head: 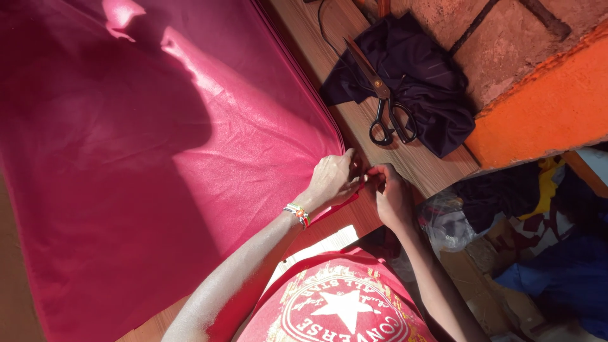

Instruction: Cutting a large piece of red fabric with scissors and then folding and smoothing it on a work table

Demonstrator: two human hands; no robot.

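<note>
A large sheet of magenta fabric lies spread over a wooden table. My left hand, with a beaded bracelet on the wrist, pinches the fabric's corner at the table's right side. My right hand grips the same corner from the other side, fingers closed on the cloth edge. The two hands touch each other at the corner.
Black-handled scissors lie on the table beyond the hands, partly on a crumpled dark navy cloth. A brick wall and an orange ledge rise to the right. Bags and heaped cloth sit on the floor below.
</note>
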